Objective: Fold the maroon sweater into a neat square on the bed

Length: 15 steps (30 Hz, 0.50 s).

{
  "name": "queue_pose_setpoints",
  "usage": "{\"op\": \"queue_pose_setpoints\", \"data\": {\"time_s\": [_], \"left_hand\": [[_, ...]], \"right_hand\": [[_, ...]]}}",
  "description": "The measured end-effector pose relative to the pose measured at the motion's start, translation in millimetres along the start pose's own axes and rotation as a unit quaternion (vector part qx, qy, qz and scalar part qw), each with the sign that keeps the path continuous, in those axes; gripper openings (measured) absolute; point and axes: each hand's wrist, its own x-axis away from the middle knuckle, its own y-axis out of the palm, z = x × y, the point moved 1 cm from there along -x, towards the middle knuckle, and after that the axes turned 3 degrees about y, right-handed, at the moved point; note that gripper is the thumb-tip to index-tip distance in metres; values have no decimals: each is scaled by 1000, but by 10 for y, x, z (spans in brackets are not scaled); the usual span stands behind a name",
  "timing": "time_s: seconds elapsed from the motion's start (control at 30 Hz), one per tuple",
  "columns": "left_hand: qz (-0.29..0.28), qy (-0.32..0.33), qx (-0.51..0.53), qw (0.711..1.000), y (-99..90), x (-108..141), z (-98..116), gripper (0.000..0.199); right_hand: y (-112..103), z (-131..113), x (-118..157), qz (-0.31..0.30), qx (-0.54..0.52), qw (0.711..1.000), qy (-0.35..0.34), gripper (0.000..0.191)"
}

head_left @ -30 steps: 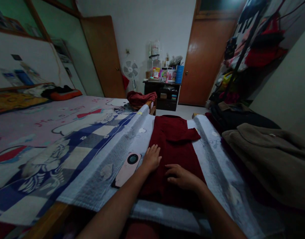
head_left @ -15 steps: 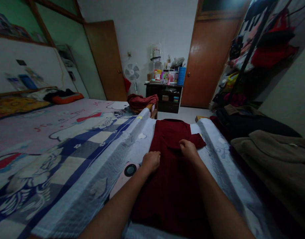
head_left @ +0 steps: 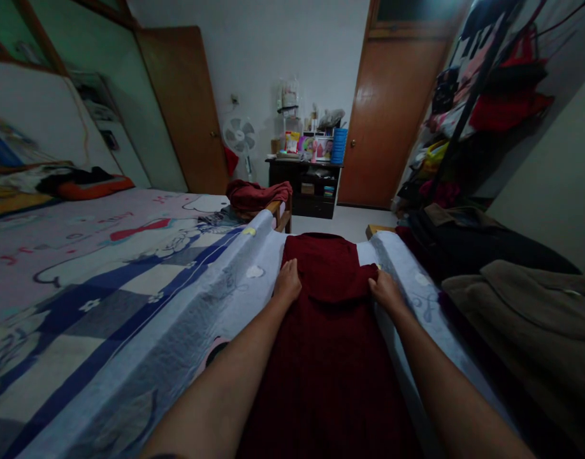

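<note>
A dark red garment (head_left: pixel 331 357) lies lengthwise on the pale blue patterned cover (head_left: pixel 235 280) in front of me. One sleeve is folded across its upper part and its cuff end sticks out on the right. My right hand (head_left: pixel 386 288) pinches that sleeve end at the garment's right edge. On the opposite edge, my left hand (head_left: pixel 287 280) has its fingers closed on the garment's cloth. Beside my left forearm, a pink thing with a dark round spot (head_left: pixel 218 349) is mostly hidden.
To the left spreads a bed with a pink and blue checked sheet (head_left: pixel 144 277). A reddish cloth bundle (head_left: pixel 257 196) sits at its far end. Folded brown and dark clothes (head_left: pixel 526 306) are piled on the right. Farther back stand a fan (head_left: pixel 239 137) and a dark cabinet (head_left: pixel 302 185).
My right hand has moved right to the sleeve's end, and my left hand has moved farther up the garment's left edge. The view has shifted slightly right.
</note>
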Motion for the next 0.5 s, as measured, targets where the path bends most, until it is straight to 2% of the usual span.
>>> {"op": "queue_pose_setpoints", "data": {"time_s": [0.17,0.37,0.43,0.5], "left_hand": [[4,1,-2,1000,227,98,-88,53],[37,13,-41,998,335,86,-136,51],[46,16,-43,998,367,82,-151,51],[51,19,-37,998,392,79,-169,50]], "right_hand": [[140,38,-92,-30,32,997,61,41],[76,26,-133,-43,56,989,131,60],[38,33,-135,-31,-1,989,142,60],[-1,55,-135,-17,-124,982,141,56]]}}
